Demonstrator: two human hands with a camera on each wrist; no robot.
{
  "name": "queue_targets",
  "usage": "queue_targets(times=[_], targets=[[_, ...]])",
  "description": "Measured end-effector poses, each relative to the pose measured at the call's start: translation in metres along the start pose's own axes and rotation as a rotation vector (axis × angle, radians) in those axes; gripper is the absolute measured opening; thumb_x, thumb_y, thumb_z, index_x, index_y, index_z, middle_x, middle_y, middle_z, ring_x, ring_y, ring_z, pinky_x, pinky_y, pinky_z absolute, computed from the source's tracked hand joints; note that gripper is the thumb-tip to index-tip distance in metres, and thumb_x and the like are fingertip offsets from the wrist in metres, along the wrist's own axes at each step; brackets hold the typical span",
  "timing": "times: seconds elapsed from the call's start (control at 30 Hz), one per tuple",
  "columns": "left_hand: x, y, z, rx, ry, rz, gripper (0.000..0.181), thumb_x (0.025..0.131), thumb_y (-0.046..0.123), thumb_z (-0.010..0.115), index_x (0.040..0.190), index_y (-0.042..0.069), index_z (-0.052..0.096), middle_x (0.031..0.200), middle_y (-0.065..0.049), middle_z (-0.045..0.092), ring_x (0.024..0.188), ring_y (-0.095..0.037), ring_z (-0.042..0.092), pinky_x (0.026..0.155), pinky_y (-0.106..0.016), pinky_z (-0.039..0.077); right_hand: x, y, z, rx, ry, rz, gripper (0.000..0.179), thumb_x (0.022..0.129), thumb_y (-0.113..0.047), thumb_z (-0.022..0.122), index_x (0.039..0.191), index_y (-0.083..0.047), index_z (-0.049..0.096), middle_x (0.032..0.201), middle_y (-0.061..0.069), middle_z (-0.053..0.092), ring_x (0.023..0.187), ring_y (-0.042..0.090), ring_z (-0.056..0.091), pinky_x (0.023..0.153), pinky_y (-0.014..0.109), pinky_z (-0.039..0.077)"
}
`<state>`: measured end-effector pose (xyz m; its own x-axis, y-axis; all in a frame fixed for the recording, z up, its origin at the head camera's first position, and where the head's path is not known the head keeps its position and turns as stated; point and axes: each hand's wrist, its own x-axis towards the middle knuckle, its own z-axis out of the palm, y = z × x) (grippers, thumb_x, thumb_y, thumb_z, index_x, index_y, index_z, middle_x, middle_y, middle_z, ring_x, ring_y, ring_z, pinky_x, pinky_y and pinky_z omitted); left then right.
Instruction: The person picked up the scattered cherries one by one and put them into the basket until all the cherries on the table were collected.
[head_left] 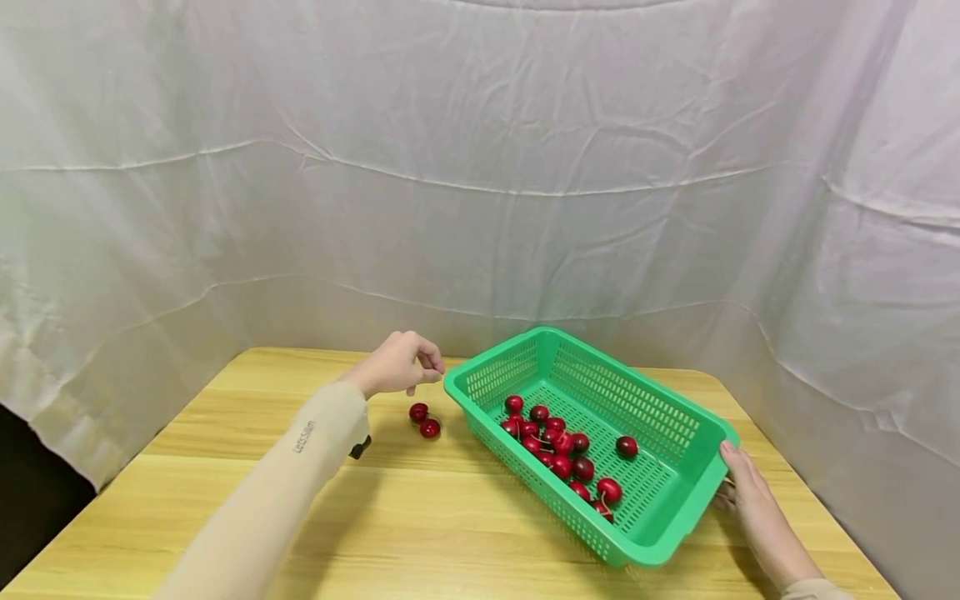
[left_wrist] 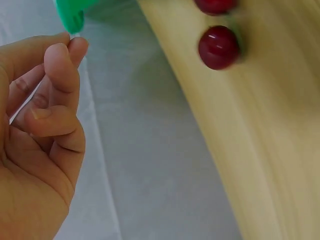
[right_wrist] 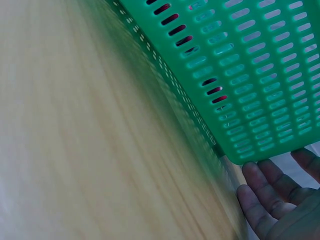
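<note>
A green plastic basket (head_left: 637,550), slotted all round, is tilted above the table with several dark red cherries (head_left: 561,467) gathered mostly along its near side. My left hand (head_left: 401,364) is at its left corner, thumb and finger seeming to pinch the rim; in the left wrist view the fingertips meet right at the green edge (left_wrist: 74,22). At the right end my right hand (head_left: 753,500) grips the basket, thumb on the rim and fingers underneath. Two loose cherries (head_left: 429,427) lie on the table below my left hand.
The wood-grain table (head_left: 420,517) runs beneath everything. A pale cloth curtain (head_left: 480,233) hangs behind it and at both sides. The right wrist view shows the basket's slotted wall (right_wrist: 240,65) close up, over the tabletop (right_wrist: 100,150).
</note>
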<state>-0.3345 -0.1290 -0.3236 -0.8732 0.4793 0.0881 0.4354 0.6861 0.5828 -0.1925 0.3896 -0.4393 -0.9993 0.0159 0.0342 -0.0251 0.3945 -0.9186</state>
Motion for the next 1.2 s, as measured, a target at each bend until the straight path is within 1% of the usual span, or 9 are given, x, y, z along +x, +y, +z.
queue_targets(times=[0.17,0.4,0.5,0.57,0.73,0.9,0.97,1.07,1.2], targets=[[-0.008,-0.018,0.004,-0.008,-0.021,-0.009,0.013,0.098,0.002,0.071,0.091,0.011,0.077,0.09,-0.008,0.078,0.051,-0.017,0.062,0.057,-0.033,0.059,-0.001,-0.003,0.0,-0.008,-0.014,0.025,0.079,0.116,-0.054,0.01,0.168,0.006,0.005,0.163,0.027,0.028,0.108,-0.022,0.051,0.089,0.006,0.045],[-0.016,-0.04,0.018,-0.044,-0.092,-0.026,0.022,0.093,-0.014,0.06,0.097,0.001,0.076,0.099,-0.015,0.078,0.063,-0.019,0.066,0.064,-0.048,0.064,-0.001,-0.003,0.0,-0.001,-0.016,0.035,0.081,0.115,-0.055,0.009,0.168,0.007,0.003,0.164,0.028,0.026,0.107,-0.022,0.05,0.088,0.005,0.046],[-0.019,-0.046,0.024,-0.032,-0.093,-0.038,0.036,0.083,-0.022,0.053,0.097,0.002,0.077,0.1,-0.012,0.078,0.079,-0.026,0.072,0.059,-0.038,0.062,-0.001,-0.002,0.0,0.003,-0.016,0.033,0.081,0.116,-0.054,0.01,0.168,0.007,0.003,0.163,0.028,0.027,0.107,-0.022,0.05,0.088,0.005,0.046],[-0.022,-0.05,0.027,-0.029,-0.09,-0.049,0.04,0.08,-0.023,0.051,0.097,0.003,0.077,0.1,-0.011,0.079,0.082,-0.029,0.073,0.056,-0.033,0.06,-0.001,-0.002,0.001,0.002,-0.014,0.028,0.08,0.116,-0.054,0.01,0.167,0.007,0.005,0.161,0.027,0.03,0.108,-0.022,0.051,0.088,0.005,0.046],[-0.027,-0.056,0.033,-0.047,-0.084,-0.07,0.031,0.087,-0.019,0.059,0.098,0.003,0.078,0.099,-0.01,0.077,0.058,-0.018,0.063,0.052,-0.027,0.055,0.0,-0.001,0.001,-0.012,0.001,0.009,0.076,0.116,-0.053,0.011,0.166,0.005,0.01,0.15,0.015,0.043,0.109,-0.017,0.057,0.089,0.007,0.049],[-0.03,-0.062,0.039,-0.055,-0.093,-0.098,0.024,0.091,-0.014,0.065,0.097,0.005,0.078,0.097,-0.007,0.076,0.053,-0.012,0.056,0.051,-0.023,0.051,0.001,-0.001,0.0,-0.012,0.003,-0.005,0.077,0.116,-0.052,0.012,0.166,0.007,0.01,0.146,0.014,0.045,0.109,-0.016,0.057,0.09,0.008,0.049],[-0.03,-0.062,0.041,-0.04,-0.095,-0.098,0.022,0.091,-0.013,0.068,0.096,0.006,0.078,0.095,-0.006,0.076,0.061,-0.012,0.059,0.054,-0.023,0.052,0.001,0.0,0.0,-0.007,0.004,-0.007,0.076,0.117,-0.052,0.012,0.166,0.007,0.011,0.143,0.007,0.047,0.109,-0.016,0.058,0.09,0.008,0.05],[-0.03,-0.063,0.042,-0.001,-0.092,-0.089,0.019,0.09,-0.009,0.075,0.093,0.009,0.079,0.093,-0.005,0.076,0.075,-0.012,0.063,0.069,-0.026,0.056,0.001,0.001,0.0,-0.007,0.008,-0.01,0.075,0.117,-0.051,0.013,0.166,0.006,0.012,0.137,-0.005,0.048,0.109,-0.015,0.058,0.09,0.008,0.05],[-0.031,-0.063,0.044,0.05,-0.086,-0.063,0.017,0.089,-0.004,0.079,0.088,0.013,0.079,0.089,0.001,0.076,0.085,-0.013,0.063,0.085,-0.034,0.053,0.001,0.002,0.001,0.001,0.007,-0.021,0.075,0.117,-0.05,0.013,0.166,0.006,0.011,0.146,0.008,0.046,0.109,-0.017,0.057,0.091,0.007,0.049]])
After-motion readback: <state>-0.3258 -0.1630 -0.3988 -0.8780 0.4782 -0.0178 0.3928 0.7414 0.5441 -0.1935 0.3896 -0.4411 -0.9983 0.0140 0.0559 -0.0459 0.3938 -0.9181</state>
